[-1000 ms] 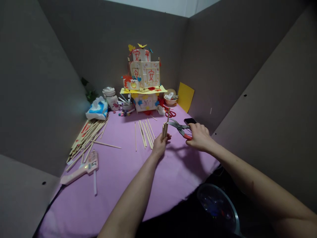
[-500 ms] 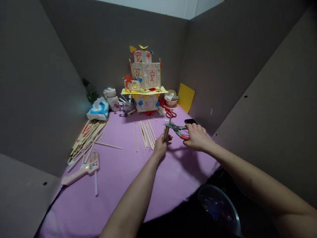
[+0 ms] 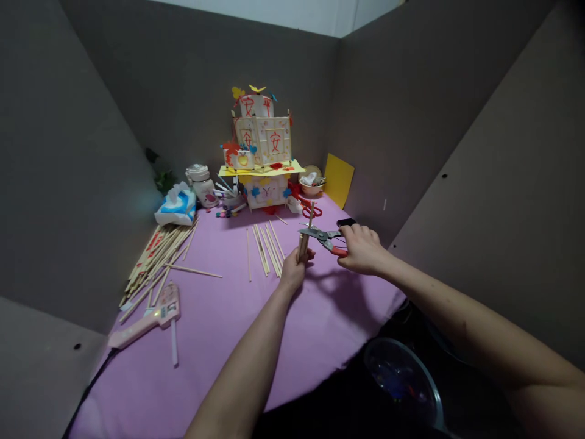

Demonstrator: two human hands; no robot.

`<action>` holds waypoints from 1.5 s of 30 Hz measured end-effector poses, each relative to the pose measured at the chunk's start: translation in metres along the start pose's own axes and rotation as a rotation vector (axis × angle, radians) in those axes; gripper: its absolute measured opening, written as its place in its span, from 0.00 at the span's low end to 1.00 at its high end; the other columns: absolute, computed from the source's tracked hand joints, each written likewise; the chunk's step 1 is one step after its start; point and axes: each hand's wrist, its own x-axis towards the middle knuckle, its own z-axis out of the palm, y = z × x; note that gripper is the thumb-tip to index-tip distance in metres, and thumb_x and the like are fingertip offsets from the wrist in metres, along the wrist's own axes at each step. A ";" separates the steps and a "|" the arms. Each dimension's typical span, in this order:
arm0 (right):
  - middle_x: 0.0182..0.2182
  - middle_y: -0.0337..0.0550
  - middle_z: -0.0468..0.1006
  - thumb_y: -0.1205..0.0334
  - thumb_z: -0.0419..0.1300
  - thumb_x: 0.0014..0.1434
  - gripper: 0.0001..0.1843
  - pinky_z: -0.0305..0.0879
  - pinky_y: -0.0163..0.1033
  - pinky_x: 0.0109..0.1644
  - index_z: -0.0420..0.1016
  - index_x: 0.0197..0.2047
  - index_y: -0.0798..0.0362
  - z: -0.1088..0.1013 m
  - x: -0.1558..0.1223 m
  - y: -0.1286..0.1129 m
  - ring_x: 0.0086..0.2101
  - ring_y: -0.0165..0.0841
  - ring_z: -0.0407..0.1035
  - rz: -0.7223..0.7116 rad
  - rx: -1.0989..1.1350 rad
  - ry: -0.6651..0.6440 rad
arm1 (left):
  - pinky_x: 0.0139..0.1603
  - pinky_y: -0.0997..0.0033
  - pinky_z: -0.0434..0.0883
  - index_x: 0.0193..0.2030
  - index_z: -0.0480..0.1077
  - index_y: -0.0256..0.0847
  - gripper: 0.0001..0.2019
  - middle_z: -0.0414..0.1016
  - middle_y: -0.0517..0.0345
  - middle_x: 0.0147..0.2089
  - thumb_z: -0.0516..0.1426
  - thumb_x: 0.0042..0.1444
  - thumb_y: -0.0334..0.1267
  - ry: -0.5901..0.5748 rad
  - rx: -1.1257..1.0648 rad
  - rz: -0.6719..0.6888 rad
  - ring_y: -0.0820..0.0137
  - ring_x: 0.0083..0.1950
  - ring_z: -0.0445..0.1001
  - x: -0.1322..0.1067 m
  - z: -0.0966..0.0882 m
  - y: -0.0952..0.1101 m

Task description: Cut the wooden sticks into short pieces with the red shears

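My left hand [image 3: 295,268] is closed around a small upright bundle of wooden sticks [image 3: 302,247], one of which stands taller than the others. In my right hand [image 3: 361,249] are red-handled cutting pliers [image 3: 323,236], gripped by the handles. Their jaws are apart and lie across the tall stick just above the bundle's top. Whether the blades touch the stick I cannot tell. Several loose sticks [image 3: 267,250] lie in a row on the purple cloth to the left of my left hand.
A decorated paper lantern tower [image 3: 274,143] stands at the back, with red scissors [image 3: 312,211] near its base. Leftward are a stick pile [image 3: 158,259], a tissue pack [image 3: 177,204] and a pink glue gun [image 3: 155,317]. A clear bin [image 3: 404,384] sits below the table's edge.
The whole view has shifted slightly, so things appear a little further left. Both hands keep their holds, and the pliers stay across the tall stick.
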 end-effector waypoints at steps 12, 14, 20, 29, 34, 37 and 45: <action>0.51 0.58 0.68 0.55 0.59 0.47 0.34 0.56 0.51 0.50 0.63 0.58 0.54 -0.001 0.002 0.002 0.48 0.52 0.61 -0.004 0.010 -0.015 | 0.40 0.61 0.76 0.42 0.71 0.38 0.15 0.77 0.48 0.41 0.61 0.54 0.47 -0.009 -0.003 0.010 0.63 0.42 0.77 0.001 -0.001 -0.002; 0.51 0.59 0.68 0.54 0.59 0.48 0.33 0.56 0.51 0.50 0.63 0.58 0.54 -0.001 0.002 0.002 0.49 0.52 0.62 -0.001 0.007 -0.014 | 0.40 0.61 0.76 0.42 0.72 0.38 0.14 0.77 0.48 0.40 0.61 0.54 0.46 -0.004 0.000 0.006 0.63 0.42 0.77 0.001 -0.001 -0.002; 0.50 0.58 0.68 0.54 0.59 0.48 0.33 0.56 0.51 0.50 0.63 0.57 0.53 0.000 0.002 0.003 0.48 0.52 0.62 -0.009 0.010 -0.006 | 0.40 0.60 0.76 0.41 0.72 0.38 0.14 0.77 0.49 0.40 0.62 0.53 0.46 -0.004 -0.005 -0.001 0.63 0.42 0.77 0.000 0.000 0.001; 0.51 0.58 0.68 0.55 0.59 0.47 0.33 0.57 0.51 0.50 0.63 0.57 0.54 0.000 0.002 0.002 0.49 0.52 0.62 -0.008 0.009 -0.012 | 0.40 0.61 0.76 0.41 0.72 0.38 0.14 0.77 0.48 0.40 0.61 0.54 0.46 0.003 0.003 -0.003 0.63 0.42 0.77 0.000 0.000 0.001; 0.52 0.58 0.69 0.55 0.59 0.47 0.33 0.57 0.51 0.49 0.63 0.57 0.53 -0.001 0.003 0.002 0.49 0.53 0.62 -0.009 0.009 -0.017 | 0.40 0.61 0.76 0.42 0.72 0.38 0.14 0.77 0.47 0.41 0.60 0.55 0.46 -0.009 0.010 0.003 0.63 0.43 0.77 0.000 0.000 0.000; 0.51 0.59 0.70 0.55 0.59 0.48 0.31 0.58 0.50 0.48 0.63 0.56 0.54 -0.002 0.004 0.001 0.49 0.53 0.63 -0.015 -0.001 -0.033 | 0.40 0.62 0.76 0.41 0.71 0.37 0.14 0.77 0.47 0.40 0.61 0.54 0.46 -0.007 0.012 0.001 0.63 0.42 0.77 0.000 0.000 0.001; 0.47 0.57 0.75 0.59 0.57 0.52 0.22 0.60 0.41 0.38 0.64 0.49 0.56 -0.004 0.010 0.010 0.42 0.45 0.71 -0.133 0.009 -0.164 | 0.39 0.63 0.76 0.41 0.71 0.37 0.12 0.78 0.48 0.40 0.60 0.55 0.44 -0.029 0.063 0.004 0.63 0.42 0.78 -0.001 -0.001 0.003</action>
